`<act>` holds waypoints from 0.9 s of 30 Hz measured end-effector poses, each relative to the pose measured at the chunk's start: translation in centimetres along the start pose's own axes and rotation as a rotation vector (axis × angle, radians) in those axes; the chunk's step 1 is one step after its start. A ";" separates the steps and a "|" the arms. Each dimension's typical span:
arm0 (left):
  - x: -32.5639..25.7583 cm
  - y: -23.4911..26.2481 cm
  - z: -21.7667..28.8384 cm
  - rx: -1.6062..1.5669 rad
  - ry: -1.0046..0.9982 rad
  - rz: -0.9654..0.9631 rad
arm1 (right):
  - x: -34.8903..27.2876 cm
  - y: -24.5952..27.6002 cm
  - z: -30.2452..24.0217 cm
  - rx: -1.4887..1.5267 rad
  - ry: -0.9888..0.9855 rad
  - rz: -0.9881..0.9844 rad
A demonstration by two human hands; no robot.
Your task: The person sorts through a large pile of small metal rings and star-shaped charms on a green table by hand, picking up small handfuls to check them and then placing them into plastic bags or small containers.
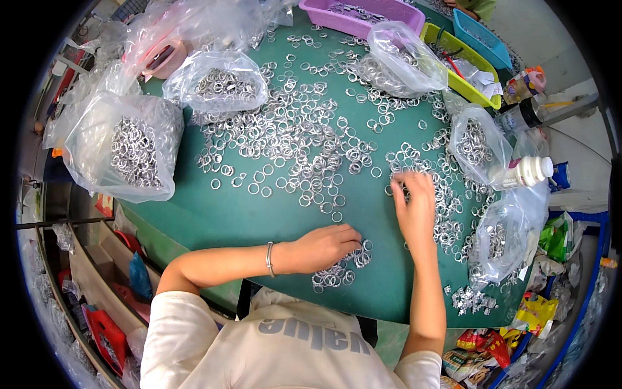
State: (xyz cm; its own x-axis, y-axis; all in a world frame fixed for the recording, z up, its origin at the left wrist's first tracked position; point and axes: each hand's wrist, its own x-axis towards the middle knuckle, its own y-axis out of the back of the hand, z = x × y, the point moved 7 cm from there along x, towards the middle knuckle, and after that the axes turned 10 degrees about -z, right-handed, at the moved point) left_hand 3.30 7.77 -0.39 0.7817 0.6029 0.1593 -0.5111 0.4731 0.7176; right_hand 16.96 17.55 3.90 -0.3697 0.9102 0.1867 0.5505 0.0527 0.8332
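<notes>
A person's left hand [327,247], a bracelet [269,259] at its wrist, rests low in the center of the frame, fingers bent and held together over the upper edge of a small pile of silver-colored rings [334,277]. The pile shows just below and to the right of the fingers; whether they pinch a ring cannot be told.

The right hand [416,202], right of center, has its fingers curled and its thumb set near them at the left edge of a dense band of rings [448,194]. The band runs along the hand's right side and above the fingertips; any ring in its grip cannot be made out.

Beyond both hands, a broad scatter of rings [304,139] covers the upper center of the green desk [227,223]. A clear bag [84,149] of rings stands at left, with another ring-filled bag [181,81] above it. A purple bin [317,14], a yellow-green bin [479,92] and a blue bin [479,42] line the upper right, and a white bottle [532,170] lies at far right.
</notes>
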 end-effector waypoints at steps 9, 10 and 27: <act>3.9 6.8 -4.7 0.380 0.381 0.267 | 0.8 -1.1 -0.2 -0.234 0.003 0.047; 4.1 6.7 -5.2 0.434 0.407 0.276 | -0.6 -0.5 -1.1 -0.197 0.014 0.034; 0.6 1.3 0.5 0.361 0.070 -0.038 | -0.8 0.0 1.6 -0.270 -0.042 0.078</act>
State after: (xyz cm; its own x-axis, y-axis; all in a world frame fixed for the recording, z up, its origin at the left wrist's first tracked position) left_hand 3.32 8.42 0.99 0.7648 0.6378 0.0905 -0.3140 0.2464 0.9169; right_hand 18.47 17.44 2.91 -0.2991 0.9239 0.2387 0.3545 -0.1247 0.9267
